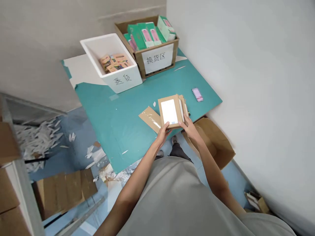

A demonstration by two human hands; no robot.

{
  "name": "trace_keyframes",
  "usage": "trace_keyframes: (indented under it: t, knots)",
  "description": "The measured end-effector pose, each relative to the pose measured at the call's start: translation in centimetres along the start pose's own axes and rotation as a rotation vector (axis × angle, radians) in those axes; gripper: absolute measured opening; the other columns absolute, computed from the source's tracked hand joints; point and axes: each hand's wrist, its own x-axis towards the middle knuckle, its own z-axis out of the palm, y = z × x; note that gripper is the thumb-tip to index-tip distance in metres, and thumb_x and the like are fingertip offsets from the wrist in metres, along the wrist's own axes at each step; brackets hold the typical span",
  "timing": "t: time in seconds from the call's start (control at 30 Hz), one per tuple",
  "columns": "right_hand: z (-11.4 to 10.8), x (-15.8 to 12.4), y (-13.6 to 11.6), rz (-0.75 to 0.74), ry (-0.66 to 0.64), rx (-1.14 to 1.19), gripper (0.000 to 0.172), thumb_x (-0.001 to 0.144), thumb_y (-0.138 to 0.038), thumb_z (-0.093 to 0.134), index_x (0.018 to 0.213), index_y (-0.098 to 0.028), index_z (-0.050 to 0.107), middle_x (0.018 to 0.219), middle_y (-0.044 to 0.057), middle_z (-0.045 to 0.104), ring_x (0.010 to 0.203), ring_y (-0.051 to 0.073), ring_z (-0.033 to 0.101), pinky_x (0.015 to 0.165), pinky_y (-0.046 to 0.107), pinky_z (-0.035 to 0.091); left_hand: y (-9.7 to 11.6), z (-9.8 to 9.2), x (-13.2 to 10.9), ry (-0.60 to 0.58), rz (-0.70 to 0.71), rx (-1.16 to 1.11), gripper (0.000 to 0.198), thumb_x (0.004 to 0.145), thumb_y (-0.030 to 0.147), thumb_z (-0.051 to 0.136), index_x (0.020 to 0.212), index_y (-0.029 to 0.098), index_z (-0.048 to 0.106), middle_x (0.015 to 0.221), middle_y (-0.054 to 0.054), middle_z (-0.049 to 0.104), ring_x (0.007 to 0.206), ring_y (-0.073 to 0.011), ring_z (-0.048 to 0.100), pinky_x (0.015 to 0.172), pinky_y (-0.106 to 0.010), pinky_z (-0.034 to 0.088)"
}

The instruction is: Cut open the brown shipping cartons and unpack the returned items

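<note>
A small brown cardboard parcel (169, 111) with a white label on top is held just above the near edge of the teal table (118, 114). My left hand (162, 131) grips its near left corner with the thumb on top. My right hand (189, 126) grips its near right corner, fingers wrapped round the side. A flat brown piece of cardboard with clear tape (150, 118) lies on the table under and left of the parcel. More brown card (184, 102) shows behind the parcel's right side.
A white foam box (123, 78) with small orange packets and a cardboard box (157, 59) of green packages stand at the table's far end. A small pink item (197, 94) lies right. An open carton (214, 141) sits below the table. Paper scraps and flattened boxes (64, 191) litter the floor left.
</note>
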Motion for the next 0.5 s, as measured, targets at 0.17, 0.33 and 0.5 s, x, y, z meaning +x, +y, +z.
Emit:
trace_keyframes:
  t: [0.17, 0.33, 0.5]
  knots:
    - [-1.7, 9.3, -2.8, 0.048, -0.166, -0.159, 0.106, 0.098, -0.086, 0.060, 0.182, -0.024, 0.040, 0.188, 0.012, 0.037, 0.178, 0.036, 0.027, 0.144, 0.056, 0.026, 2.9, 1.1, 4.9, 0.063, -0.047, -0.061, 0.059, 0.098, 0.060, 0.068, 0.144, 0.023, 0.067, 0.159, -0.015, 0.069, 0.155, -0.0340, 0.060, 0.125, -0.044, 0.055]
    - [-2.3, 15.8, -4.2, 0.066, -0.269, -0.438, 0.090, 0.103, -0.075, 0.060, 0.176, -0.023, 0.052, 0.182, 0.018, 0.043, 0.170, 0.040, 0.040, 0.138, 0.056, 0.036, 3.1, 3.3, 9.4, 0.114, -0.203, -0.271, 0.052, 0.100, 0.056, 0.058, 0.135, 0.019, 0.069, 0.123, -0.015, 0.080, 0.111, -0.0272, 0.078, 0.111, -0.041, 0.063]
    - [-1.0, 16.0, -3.1, 0.019, -0.263, -0.542, 0.089, 0.103, -0.067, 0.065, 0.177, -0.021, 0.048, 0.183, 0.022, 0.034, 0.170, 0.048, 0.033, 0.135, 0.065, 0.037, 1.7, 4.1, 10.3, 0.258, -0.110, -0.438, 0.043, 0.098, 0.046, 0.061, 0.129, 0.018, 0.072, 0.115, -0.013, 0.081, 0.104, -0.0243, 0.078, 0.109, -0.039, 0.065]
